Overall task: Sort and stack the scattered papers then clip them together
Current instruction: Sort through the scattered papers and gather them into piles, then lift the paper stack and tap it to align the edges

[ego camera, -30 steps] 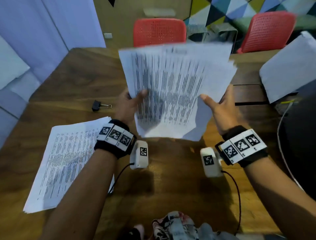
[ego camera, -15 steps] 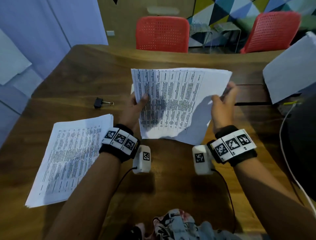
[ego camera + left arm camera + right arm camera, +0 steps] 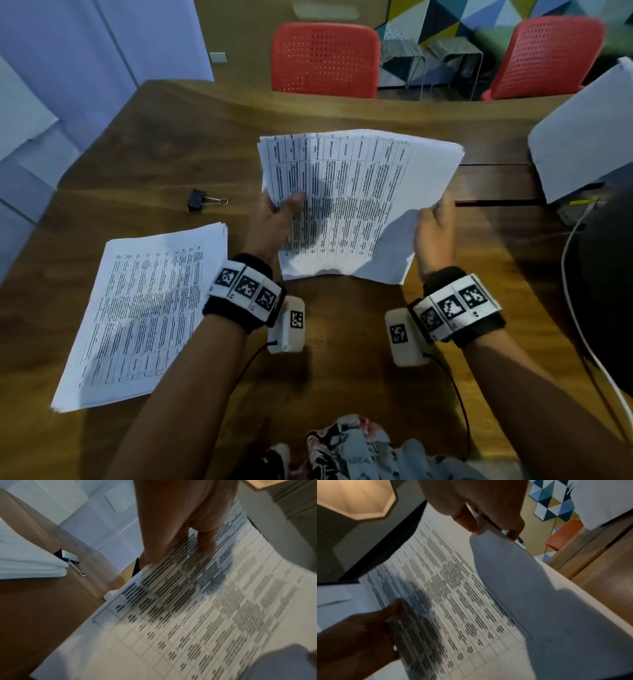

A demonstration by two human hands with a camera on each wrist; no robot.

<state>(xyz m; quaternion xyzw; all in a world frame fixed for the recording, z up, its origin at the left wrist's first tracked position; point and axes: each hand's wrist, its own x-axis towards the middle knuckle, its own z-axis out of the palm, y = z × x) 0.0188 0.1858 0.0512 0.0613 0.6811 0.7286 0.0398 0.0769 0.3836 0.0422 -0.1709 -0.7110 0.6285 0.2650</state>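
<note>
Papers (image 3: 359, 192) in a printed sheaf hang above the counter (image 3: 342, 342), right of the flat stack (image 3: 144, 308), between the left hand (image 3: 274, 222) pinching their left edge and the right hand (image 3: 435, 233) pinching their right edge, binder clip (image 3: 197, 200) beyond the stack.

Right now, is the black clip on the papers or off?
Off. The black binder clip lies alone on the wooden table, apart from both the flat stack and the held papers.

The held sheaf of papers (image 3: 359, 205) has dropped lower and squared up between both hands.
</note>
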